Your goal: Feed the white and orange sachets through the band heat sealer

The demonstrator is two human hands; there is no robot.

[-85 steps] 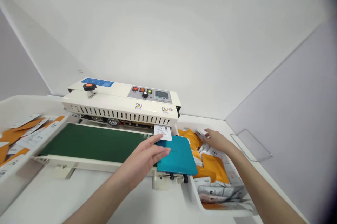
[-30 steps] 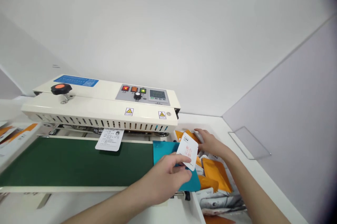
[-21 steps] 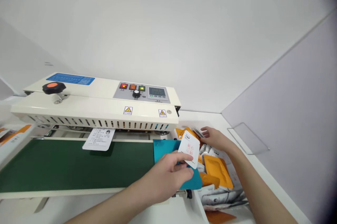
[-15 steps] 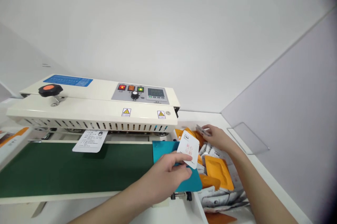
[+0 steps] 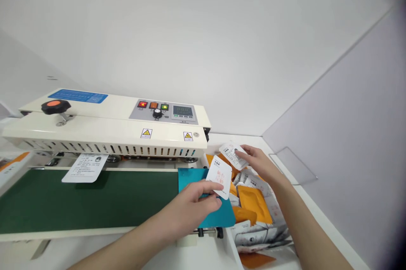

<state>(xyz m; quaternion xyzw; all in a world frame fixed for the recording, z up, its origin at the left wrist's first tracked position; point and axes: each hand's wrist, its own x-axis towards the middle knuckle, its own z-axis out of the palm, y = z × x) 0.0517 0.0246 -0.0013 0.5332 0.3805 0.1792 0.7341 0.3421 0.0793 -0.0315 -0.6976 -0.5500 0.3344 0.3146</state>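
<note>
My left hand [image 5: 198, 204] pinches a small white packet [image 5: 220, 177] with red print between thumb and fingers, over the teal plate [image 5: 218, 215] at the belt's right end. Farther right, my right hand [image 5: 258, 161] grips another white packet [image 5: 234, 155] by its edge, its face with black text showing, above a bin of packets. A third white packet [image 5: 85, 168] lies at the left with its upper edge under the cream sealing machine [image 5: 111, 130] and its body over the green belt [image 5: 127, 202].
A white bin [image 5: 234, 251] holds several orange and white packets to the right of the belt. A wire loop [image 5: 309, 180] lies by the right wall. A black knob [image 5: 56, 106] stands up from the machine's left part.
The packet under the machine has moved left. My right hand has turned its packet so the printed face shows. The view has shifted slightly, and my left hand still holds its packet.
</note>
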